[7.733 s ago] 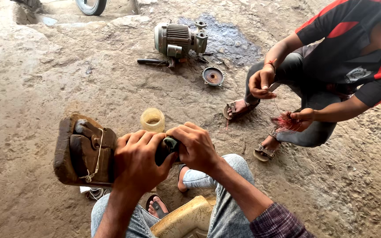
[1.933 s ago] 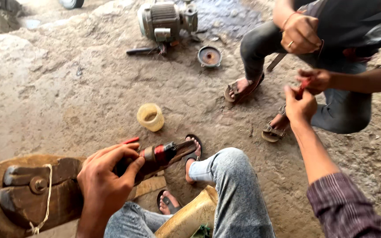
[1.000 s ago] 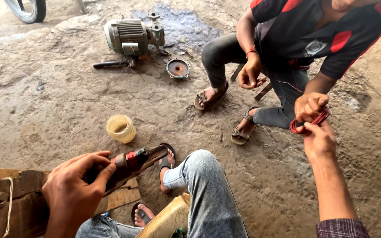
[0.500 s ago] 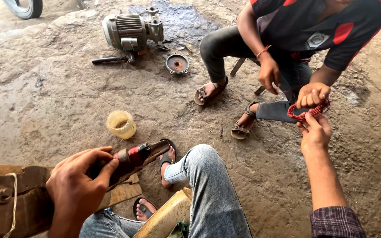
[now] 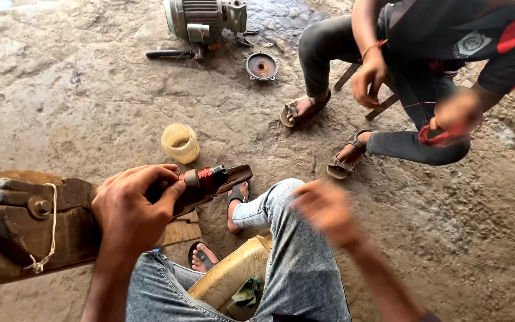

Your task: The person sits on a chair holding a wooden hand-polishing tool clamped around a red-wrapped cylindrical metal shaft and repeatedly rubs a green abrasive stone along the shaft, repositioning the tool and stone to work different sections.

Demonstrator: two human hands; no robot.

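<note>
back from the other person's hand (image 5: 457,113), your right hand (image 5: 327,210) now hangs blurred above your knee, and you cannot tell how its fingers are set. your left hand (image 5: 132,206) has its fingers wrapped around the dark rotor (image 5: 207,182) wound with red wire, resting against the wooden block (image 5: 31,223). a yellow spool (image 5: 180,143) stands on the floor just beyond.

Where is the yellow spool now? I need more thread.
Head view, left of centre: the yellow spool stands on the dirt floor, just beyond the left hand.
</note>
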